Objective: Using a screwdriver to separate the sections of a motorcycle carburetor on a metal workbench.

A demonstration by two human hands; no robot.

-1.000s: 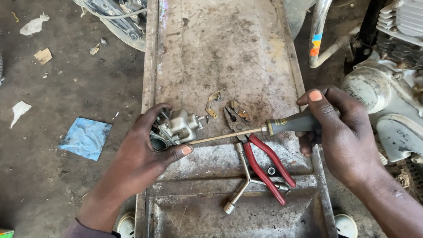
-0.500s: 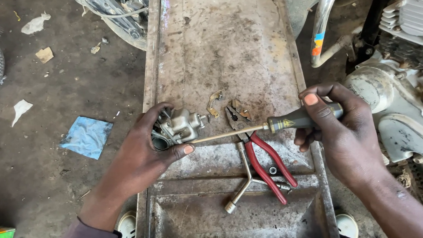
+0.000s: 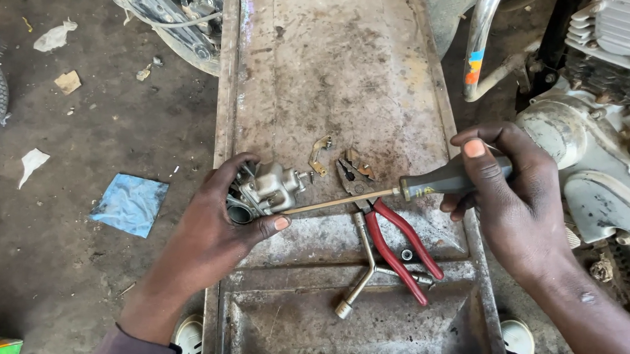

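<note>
Both hands, screwdriver (image 3: 371, 194) & carburetor (image 3: 272, 187) barely shifted

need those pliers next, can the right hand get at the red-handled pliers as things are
Probably not right away: the right hand is closed around the screwdriver. The red-handled pliers lie uncovered just below its shaft.

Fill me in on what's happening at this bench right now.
A person is working on a small metal carburetor on a worn metal bench. The left hand grips the carburetor against the bench, while the right hand holds a dark-handled screwdriver whose shaft reaches across to the part. Red-handled pliers, a Y-shaped socket wrench and small loose brass bits lie on the bench between the hands. A motorcycle engine sits at the right.
</note>
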